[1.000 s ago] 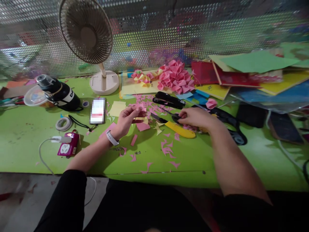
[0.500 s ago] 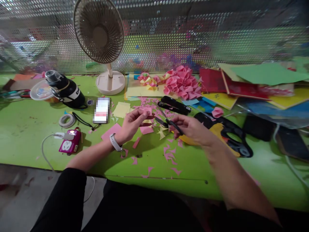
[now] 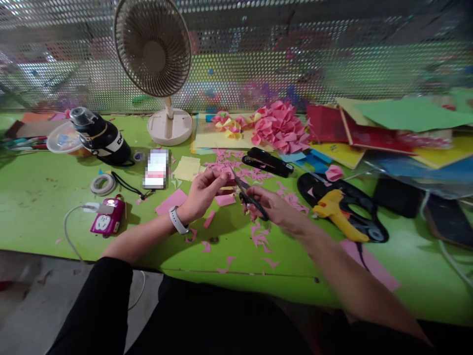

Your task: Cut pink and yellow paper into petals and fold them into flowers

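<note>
**Scissors meet paper over mid-desk**

The left hand (image 3: 201, 190) has its fingers pinched shut on a small pink paper (image 3: 224, 173). It's raised off the desk (image 3: 44, 207) near the middle, edge turned right where the blades can reach it. The right hand (image 3: 271, 209) is closed through the scissors (image 3: 246, 192), tips at the paper. How far the blades part is too blurred to tell. Pink scraps (image 3: 258, 236) lie beneath, and the glue gun (image 3: 338, 212) sits to the right, clear of both hands.

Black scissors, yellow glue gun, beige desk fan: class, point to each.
black scissors (image 3: 242, 186), head view, blade near the pivot
yellow glue gun (image 3: 334, 204), head view, its body
beige desk fan (image 3: 153, 47), head view, grille centre
</note>
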The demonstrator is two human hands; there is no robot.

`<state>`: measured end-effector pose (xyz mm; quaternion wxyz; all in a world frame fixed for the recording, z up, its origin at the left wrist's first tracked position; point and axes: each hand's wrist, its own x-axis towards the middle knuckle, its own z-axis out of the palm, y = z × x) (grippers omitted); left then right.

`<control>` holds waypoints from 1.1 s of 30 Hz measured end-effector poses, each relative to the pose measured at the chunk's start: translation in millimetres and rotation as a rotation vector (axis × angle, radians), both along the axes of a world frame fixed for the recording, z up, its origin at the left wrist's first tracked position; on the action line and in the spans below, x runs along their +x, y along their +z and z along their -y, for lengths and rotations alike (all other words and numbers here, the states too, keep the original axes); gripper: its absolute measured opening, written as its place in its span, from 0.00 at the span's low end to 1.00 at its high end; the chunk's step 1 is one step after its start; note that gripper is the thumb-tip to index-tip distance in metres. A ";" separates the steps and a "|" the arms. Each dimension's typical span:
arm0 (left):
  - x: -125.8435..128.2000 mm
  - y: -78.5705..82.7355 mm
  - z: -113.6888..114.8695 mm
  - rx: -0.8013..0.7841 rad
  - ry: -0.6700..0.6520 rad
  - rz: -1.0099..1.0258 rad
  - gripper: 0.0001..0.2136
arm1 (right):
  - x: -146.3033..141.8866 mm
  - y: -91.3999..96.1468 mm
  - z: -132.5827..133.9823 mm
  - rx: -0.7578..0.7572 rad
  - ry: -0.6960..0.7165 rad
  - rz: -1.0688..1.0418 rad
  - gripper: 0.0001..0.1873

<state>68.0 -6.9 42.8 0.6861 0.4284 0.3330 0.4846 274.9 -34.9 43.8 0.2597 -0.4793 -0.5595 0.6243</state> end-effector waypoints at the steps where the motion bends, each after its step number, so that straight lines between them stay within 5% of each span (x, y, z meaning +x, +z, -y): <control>1: 0.3 0.2 0.3 -0.004 0.000 0.004 0.17 | -0.1 -0.5 0.4 0.011 0.000 0.009 0.24; 33: 3.9 -1.5 5.0 -0.022 0.002 0.054 0.15 | -5.0 -9.6 2.3 0.115 -0.044 -0.006 0.21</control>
